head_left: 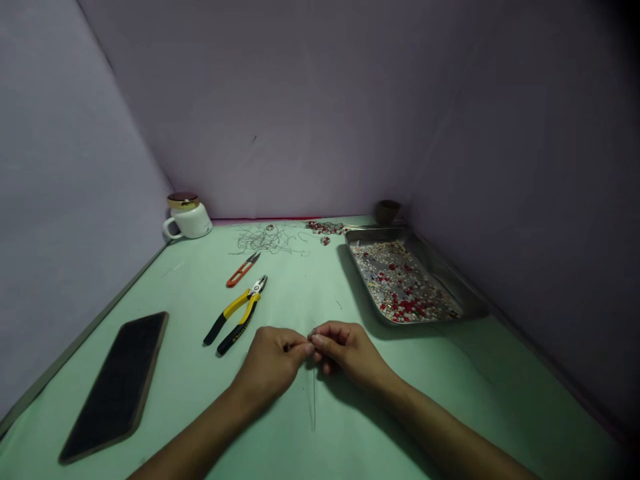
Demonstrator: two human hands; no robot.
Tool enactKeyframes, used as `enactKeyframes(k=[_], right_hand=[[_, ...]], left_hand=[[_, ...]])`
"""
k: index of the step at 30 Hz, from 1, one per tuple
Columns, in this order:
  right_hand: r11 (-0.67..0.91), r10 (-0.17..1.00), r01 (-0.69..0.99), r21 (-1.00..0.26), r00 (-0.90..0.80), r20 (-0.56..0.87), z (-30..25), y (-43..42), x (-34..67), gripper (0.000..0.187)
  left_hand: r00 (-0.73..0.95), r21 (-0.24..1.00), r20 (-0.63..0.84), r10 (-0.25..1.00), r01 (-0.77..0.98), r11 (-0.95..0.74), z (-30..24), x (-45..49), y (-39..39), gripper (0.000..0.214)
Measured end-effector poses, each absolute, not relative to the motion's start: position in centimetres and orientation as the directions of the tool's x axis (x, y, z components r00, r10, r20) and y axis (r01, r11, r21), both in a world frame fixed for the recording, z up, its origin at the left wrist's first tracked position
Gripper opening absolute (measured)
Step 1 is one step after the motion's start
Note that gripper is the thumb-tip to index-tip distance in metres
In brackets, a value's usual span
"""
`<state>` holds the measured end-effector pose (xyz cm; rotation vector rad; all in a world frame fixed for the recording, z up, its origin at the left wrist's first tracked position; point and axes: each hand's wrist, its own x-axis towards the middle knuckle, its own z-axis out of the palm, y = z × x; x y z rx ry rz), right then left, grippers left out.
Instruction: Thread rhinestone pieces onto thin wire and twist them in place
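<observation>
Protruding wire (314, 400), thin, greyish, nearly straight

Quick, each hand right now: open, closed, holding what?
Left hand: closed in a pinch; what it grips is hidden.
Right hand: closed, apparently pinching the thin wire.

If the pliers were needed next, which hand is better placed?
Probably the left hand: it is close to the pliers, while the right hand is farther off, nearer the tray.
</observation>
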<state>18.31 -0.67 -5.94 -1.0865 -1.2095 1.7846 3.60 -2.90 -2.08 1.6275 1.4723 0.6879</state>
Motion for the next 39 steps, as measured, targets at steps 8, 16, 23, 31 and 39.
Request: enactKeyframes(k=[8, 16, 23, 31, 39], right_hand=[[-0.299, 0.886, -0.121, -0.946, -0.405, -0.228, -6.1, -0.8, 18.4, 0.032], [-0.305, 0.873, 0.007, -0.952, -0.398, -0.282, -5.9, -0.7, 18.6, 0.027], [-0.387, 0.863, -0.015, -0.922, -0.357, -0.357, -5.6, -0.9, 18.3, 0.029], [-0.357, 0.868, 0.003, -0.934, -0.369, -0.333, -5.7, -0.8, 18.4, 0.024], [-0.257, 0.889, -0.002, -0.966, -0.392, -0.236, -6.1, -0.8, 18.5, 0.019]], left_hand=[[0.136, 0.91, -0.358, 0.924, 0.273, 0.312, -2.2, 3.8, -2.2, 0.013], [0.114, 0.914, -0.403, 0.908, 0.093, 0.394, -3.6, 3.3, -1.9, 0.014], [0.14, 0.907, -0.42, 0.897, 0.066, 0.415, -3.7, 3.2, -1.7, 0.01], [0.115, 0.903, -0.429, 0.896, 0.083, 0.421, -3.4, 3.4, -1.7, 0.011], [0.116, 0.913, -0.407, 0.906, 0.083, 0.399, -3.7, 3.3, -1.9, 0.012]])
